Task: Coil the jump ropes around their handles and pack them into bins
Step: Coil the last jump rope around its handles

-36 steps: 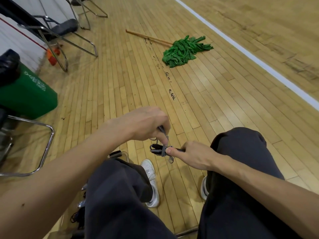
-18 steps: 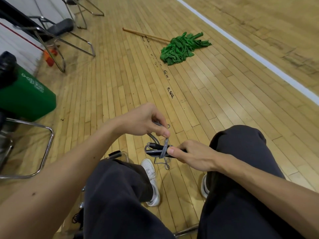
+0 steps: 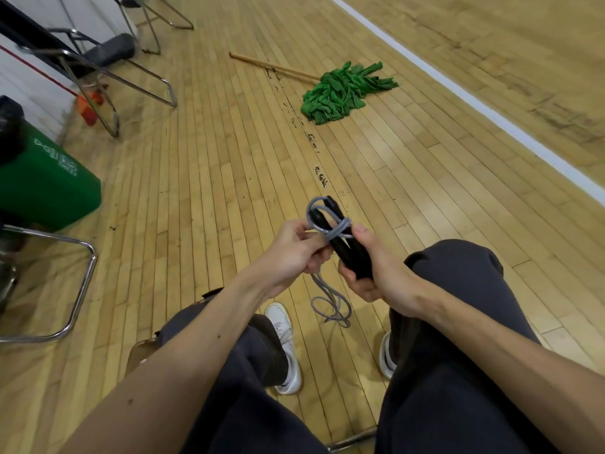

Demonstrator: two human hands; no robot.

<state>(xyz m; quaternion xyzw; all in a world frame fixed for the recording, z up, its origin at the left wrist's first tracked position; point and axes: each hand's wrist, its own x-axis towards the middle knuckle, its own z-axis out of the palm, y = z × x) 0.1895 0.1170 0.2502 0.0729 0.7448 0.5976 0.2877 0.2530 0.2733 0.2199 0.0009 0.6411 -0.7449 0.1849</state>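
Observation:
I sit with both hands between my knees. My right hand (image 3: 376,270) grips the two black jump rope handles (image 3: 347,250), held together and pointing away from me. The grey rope (image 3: 334,229) is looped around the handles near their far ends. My left hand (image 3: 291,253) pinches the rope right beside the handles. The loose remainder of the rope (image 3: 330,304) hangs below my hands in a small tangle above the floor.
A green bin (image 3: 49,181) stands at the left, beside a chrome chair frame (image 3: 82,283). More folding chairs (image 3: 108,73) line the wall at the back left. A green mop (image 3: 340,90) with a wooden stick lies on the wooden floor ahead. My white shoes (image 3: 284,342) rest below.
The handles have turned from lying sideways to pointing away from me, and my right hand now wraps around them. My left hand dropped from above to beside the handles, pulling the rope.

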